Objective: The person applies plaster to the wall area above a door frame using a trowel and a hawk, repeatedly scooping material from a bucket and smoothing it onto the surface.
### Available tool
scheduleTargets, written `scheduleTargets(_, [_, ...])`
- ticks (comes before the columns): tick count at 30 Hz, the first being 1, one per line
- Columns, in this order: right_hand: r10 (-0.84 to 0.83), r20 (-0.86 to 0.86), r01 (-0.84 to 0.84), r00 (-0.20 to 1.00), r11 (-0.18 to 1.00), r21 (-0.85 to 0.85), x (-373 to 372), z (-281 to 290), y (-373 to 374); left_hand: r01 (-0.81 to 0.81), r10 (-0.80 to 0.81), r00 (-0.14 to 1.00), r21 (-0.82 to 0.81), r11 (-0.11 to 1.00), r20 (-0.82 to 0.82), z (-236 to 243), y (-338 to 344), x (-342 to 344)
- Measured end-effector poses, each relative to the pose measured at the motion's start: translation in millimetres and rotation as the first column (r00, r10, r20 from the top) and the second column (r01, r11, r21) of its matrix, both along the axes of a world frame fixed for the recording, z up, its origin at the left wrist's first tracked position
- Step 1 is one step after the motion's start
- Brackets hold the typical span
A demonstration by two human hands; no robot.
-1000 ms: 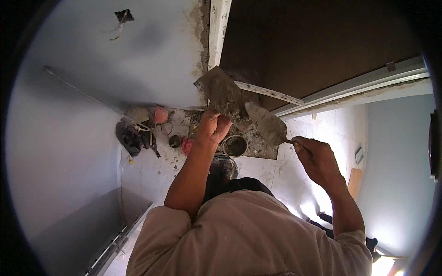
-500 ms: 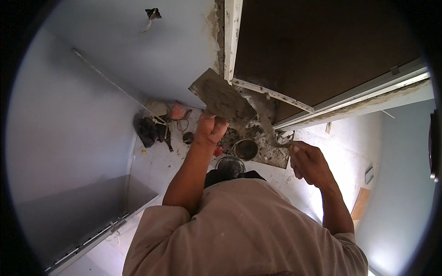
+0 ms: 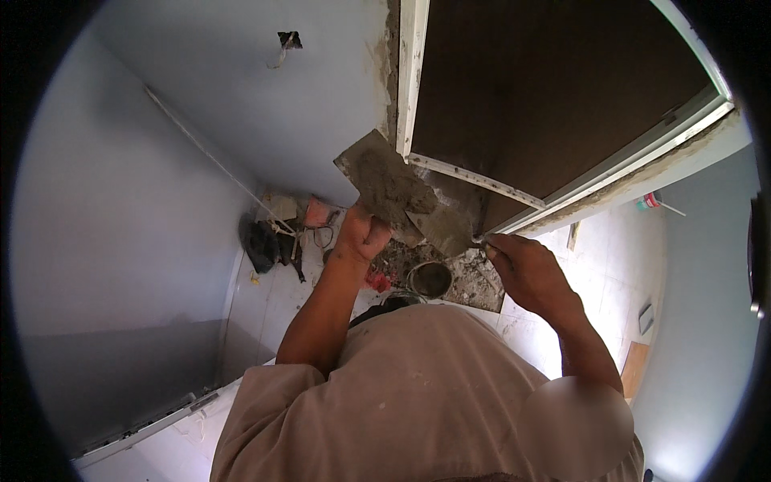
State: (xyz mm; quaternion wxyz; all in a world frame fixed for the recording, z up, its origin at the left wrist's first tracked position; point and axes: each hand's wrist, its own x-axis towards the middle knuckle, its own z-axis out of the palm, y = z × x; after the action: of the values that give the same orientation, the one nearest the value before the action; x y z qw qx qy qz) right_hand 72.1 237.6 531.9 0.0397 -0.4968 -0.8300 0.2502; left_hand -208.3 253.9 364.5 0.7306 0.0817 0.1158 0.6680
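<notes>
Head view, looking down past our chest to a tiled floor (image 3: 281, 313). Our left hand (image 3: 363, 234) is closed in a fist under a flat mortar board (image 3: 387, 186), gripping it from below; the board is tilted, one corner toward the wall (image 3: 265, 120), and its top is coated with grey mortar. Our right hand (image 3: 526, 269) is closed around the handle of a trowel (image 3: 450, 229). The trowel blade carries grey mortar and lies just beside the lower edge of the board, close to the bottom of the white door frame (image 3: 414, 80). We cannot tell whether blade and board touch.

Containers: a small round bucket (image 3: 430, 279) stands on the floor below the trowel, between our two forearms. Its inside looks dark; we cannot make out its contents. Beside it a patch of grey mortar (image 3: 474, 277) is spread loose on the tiles, touching the bucket's right side as seen from here.

Further left, in the corner, lies a heap of debris (image 3: 281, 233): a black bag, a pink item, some cable. A hole with wires (image 3: 287, 40) shows high on the wall. The dark door panel (image 3: 546, 96) fills the frame.
</notes>
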Motion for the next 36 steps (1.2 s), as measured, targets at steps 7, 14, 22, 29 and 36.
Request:
scheduleTargets(7, [-0.045,0.006,0.043,0.999,0.971,0.236,-18,12,-4,-0.124,0.124,0.992,0.106,0.987,0.012,-5,1,-4])
scheduleTargets(14, [0.046,-0.206,0.07,0.977,0.851,0.52,-28,102,37,-0.261,0.275,0.959,0.161,0.952,-0.069,18,-22,-28])
scheduleTargets(22, [0.285,-0.606,0.035,0.743,0.887,0.46,-49,242,62,-0.499,0.556,0.509,0.3,0.813,-0.657,-29,-92,-67])
scheduleTargets(29, [0.668,-0.614,-0.361,0.421,0.744,0.562,-75,335,128,-0.508,0.507,0.862,0.049,0.86,0.023,-38,-141,-85])
scheduleTargets(36, [0.288,-0.494,0.115,0.82,0.763,0.636,-100,400,262,-0.6,0.6,0.8,-0.026,0.8,0.025,-76,-165,-97])
